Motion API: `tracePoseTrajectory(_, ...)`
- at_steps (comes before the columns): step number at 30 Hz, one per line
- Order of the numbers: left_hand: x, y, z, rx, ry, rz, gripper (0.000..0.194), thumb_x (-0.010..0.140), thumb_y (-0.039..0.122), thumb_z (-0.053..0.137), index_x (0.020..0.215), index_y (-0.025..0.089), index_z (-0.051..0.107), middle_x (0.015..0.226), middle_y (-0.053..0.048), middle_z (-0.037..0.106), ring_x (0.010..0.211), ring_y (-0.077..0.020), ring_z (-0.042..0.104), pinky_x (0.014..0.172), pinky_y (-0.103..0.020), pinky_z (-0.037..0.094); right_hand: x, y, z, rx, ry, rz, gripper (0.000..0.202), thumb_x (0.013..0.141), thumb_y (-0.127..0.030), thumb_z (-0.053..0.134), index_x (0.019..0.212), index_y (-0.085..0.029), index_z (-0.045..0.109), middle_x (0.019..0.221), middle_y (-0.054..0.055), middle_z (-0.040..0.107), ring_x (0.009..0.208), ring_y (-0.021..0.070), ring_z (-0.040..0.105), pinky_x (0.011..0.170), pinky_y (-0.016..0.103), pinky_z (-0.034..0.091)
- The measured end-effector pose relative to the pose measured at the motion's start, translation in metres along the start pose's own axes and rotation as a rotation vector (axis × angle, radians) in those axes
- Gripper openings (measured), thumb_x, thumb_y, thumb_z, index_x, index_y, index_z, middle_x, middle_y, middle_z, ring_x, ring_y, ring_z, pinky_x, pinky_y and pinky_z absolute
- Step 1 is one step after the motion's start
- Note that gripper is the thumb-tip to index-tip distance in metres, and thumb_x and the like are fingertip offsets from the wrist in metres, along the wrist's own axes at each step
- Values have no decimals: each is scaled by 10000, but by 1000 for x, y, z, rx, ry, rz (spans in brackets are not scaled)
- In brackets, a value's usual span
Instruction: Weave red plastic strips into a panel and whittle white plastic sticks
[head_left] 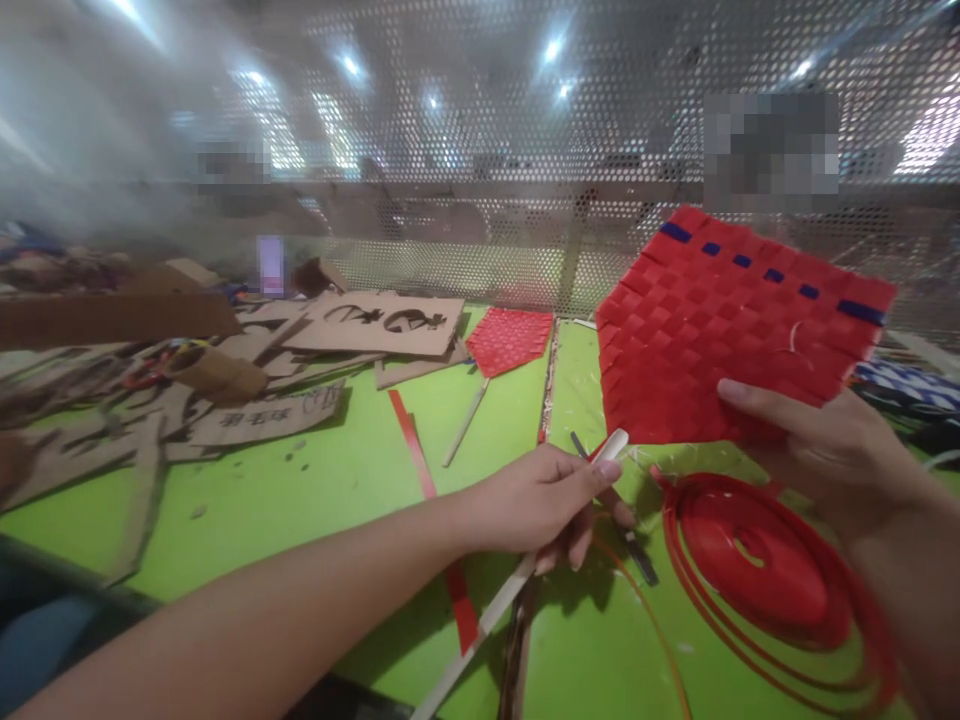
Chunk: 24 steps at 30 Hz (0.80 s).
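Note:
My left hand (559, 500) is closed around a pale flat stick (506, 595), whose tip shows beyond the thumb; the other end runs down to the bottom edge. A dark thin tool (637, 555) lies by its fingers; whether they touch it I cannot tell. My right hand (817, 435) grips the lower edge of a red woven panel (720, 330) with a row of dark blue strips near its top, thumb on the front face. Below the panel a coil of red strip (757, 560) rests on the green table (360, 500). A loose red strip (409, 430) passes beneath my left forearm.
Farther back lies a small red woven fan (510, 340) with a stick handle. Cardboard pieces (375, 322) and a cardboard tube (214, 372) pile up at left. Behind stands a perforated metal screen (465, 200). Blue-and-white woven material (911, 385) sits at far right.

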<state>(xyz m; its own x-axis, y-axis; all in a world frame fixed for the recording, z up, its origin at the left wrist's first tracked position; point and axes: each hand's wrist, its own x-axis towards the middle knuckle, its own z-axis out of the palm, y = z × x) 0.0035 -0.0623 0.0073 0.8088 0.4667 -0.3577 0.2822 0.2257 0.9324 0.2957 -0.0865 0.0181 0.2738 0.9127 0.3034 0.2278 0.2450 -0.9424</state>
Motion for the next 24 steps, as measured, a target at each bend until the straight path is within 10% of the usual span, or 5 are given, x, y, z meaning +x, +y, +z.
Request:
tracePoseTrajectory(15,-5,0,2,38,-9,67,645,1072,668,437,1054,148,817,533,23,586,320,-79,436,327,-183,347,-4,-28,28,412,-43,284,522,685,-285,937,1184,-260,787,1195,92,838,1111,390,793,908,469,698)
tracePoseTrajectory(24,-13,8,1,-16,-81,114,602,1093,632,427,1048,186,829,528,33,571,328,-63,429,339,-163,349,-6,-22,28,380,-143,317,383,700,-314,967,1049,-244,825,1097,82,856,1013,370,821,865,433,713)
